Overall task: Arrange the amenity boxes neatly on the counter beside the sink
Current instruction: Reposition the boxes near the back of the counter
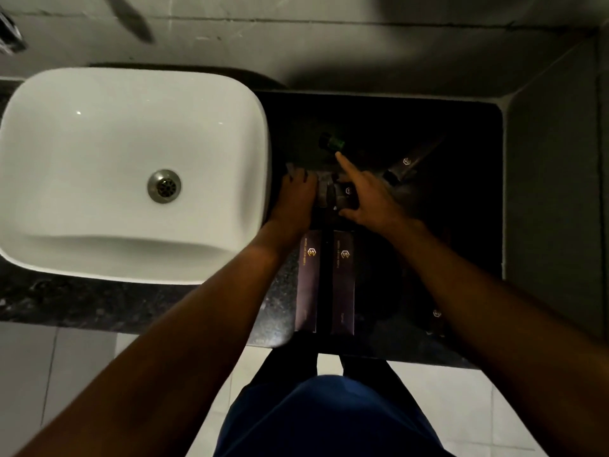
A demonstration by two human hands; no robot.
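Both arms outstretched, left hand [298, 189] curled, right hand [365, 196] splayed.

White sink [99, 153], speckled black counter [99, 305]

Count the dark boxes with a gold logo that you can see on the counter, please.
5, perhaps more in the dark: two long boxes side by side near the front edge, one between the hands, one angled behind, one at front right.
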